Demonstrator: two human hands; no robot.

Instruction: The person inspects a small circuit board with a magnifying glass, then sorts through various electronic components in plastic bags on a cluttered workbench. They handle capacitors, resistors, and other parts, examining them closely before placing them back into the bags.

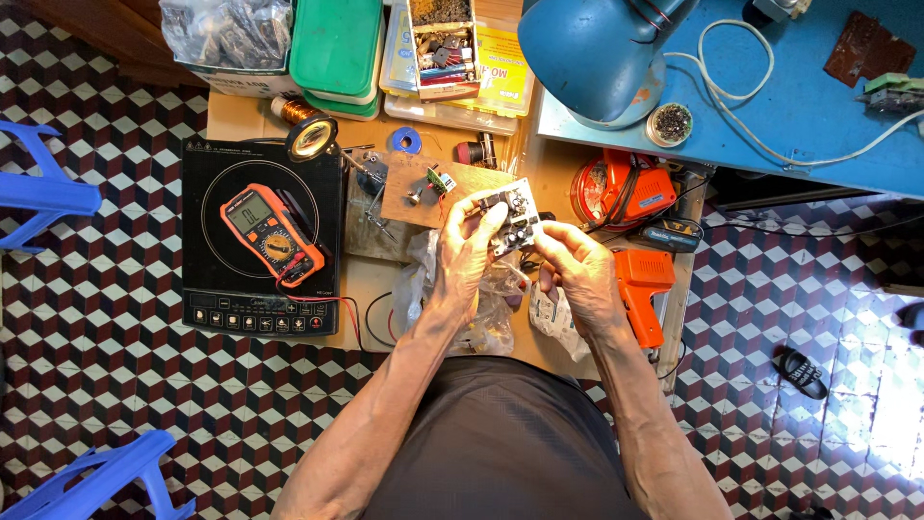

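A small pale circuit board [510,210] with dark components is held up over the low workbench between both hands. My left hand [464,252] grips its left side, thumb laid across the top. My right hand [580,273] pinches its right edge with the fingertips. Crumpled clear plastic bags [491,313] lie on the bench right under the hands. A wooden block [423,188] with a clamp and small parts sits just beyond the board.
An orange multimeter [271,234] rests on a black induction cooktop [258,236] at left, with a magnifier [311,136] behind. An orange soldering gun [643,289] and orange tools [635,190] lie right. A blue lamp [597,53] stands on a blue table [818,106]. Blue plastic stools [43,193] flank the tiled floor.
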